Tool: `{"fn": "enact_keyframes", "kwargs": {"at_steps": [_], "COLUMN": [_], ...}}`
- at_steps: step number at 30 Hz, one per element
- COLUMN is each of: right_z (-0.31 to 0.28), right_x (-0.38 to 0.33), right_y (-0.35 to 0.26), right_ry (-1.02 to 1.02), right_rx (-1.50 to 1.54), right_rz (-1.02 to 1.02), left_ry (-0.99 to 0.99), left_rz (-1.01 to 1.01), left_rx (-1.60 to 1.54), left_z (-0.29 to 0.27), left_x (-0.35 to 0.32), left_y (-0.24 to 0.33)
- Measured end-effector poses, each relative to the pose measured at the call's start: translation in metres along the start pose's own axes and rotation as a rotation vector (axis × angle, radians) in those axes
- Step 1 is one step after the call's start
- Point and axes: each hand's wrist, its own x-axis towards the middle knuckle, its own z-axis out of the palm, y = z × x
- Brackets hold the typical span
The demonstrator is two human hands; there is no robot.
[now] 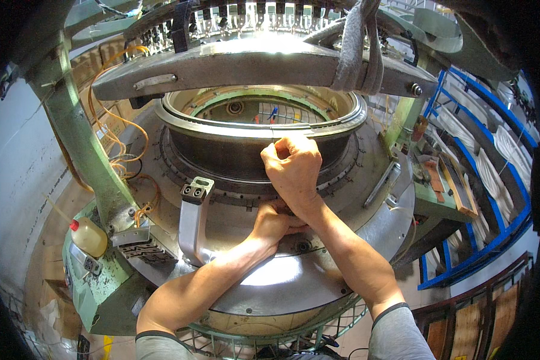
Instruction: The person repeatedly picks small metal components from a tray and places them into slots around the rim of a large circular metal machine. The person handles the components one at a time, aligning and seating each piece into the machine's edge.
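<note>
A dark metal cylinder (222, 153) with a bright upper rim stands in the middle of a large round machine. My right hand (295, 171) is closed in a pinch against the front of this cylinder, just below its rim. Whatever sits between those fingertips is too small to name. Lower down, my left hand (271, 224) is closed at the cylinder's foot, over the ring-shaped metal bed (240, 240). My right forearm crosses in front of its fingers and hides what they hold, if anything. Left of that hand, an upright metal bracket (192, 219) rises from the bed.
A heavy metal ring (240, 69) overhangs the cylinder, with grey cloth straps (349, 54) hung over it. Green posts (78, 120) flank the machine. A yellowish bottle with a red cap (90, 238) stands at left, near orange cables (123, 159). Blue racks (498, 198) stand at right.
</note>
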Motion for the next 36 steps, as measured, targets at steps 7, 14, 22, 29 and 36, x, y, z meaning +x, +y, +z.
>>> {"fn": "enact_keyframes", "kwargs": {"at_steps": [7,14,22,29,36], "right_z": [-0.001,-0.008,-0.027,-0.021,-0.023], "right_x": [0.001,0.011,0.030,0.032,0.037], "right_y": [-0.001,-0.007,-0.010,0.001,0.007], "right_ry": [0.027,-0.138,-0.330,-0.288,-0.355], "right_rx": [-0.059,-0.230,-0.172,-0.158,-0.150], "right_rz": [-0.060,-0.077,0.101,-0.008,0.013], "left_ry": [-0.009,0.001,-0.006,0.006,0.014], "left_rz": [0.009,-0.038,-0.054,-0.050,-0.048], "left_rx": [0.016,0.064,-0.002,0.011,0.003], "left_z": [-0.003,-0.002,-0.003,-0.003,-0.005], "left_x": [0.002,0.001,0.005,0.005,0.007], "left_y": [-0.005,-0.001,-0.005,-0.006,-0.009]}}
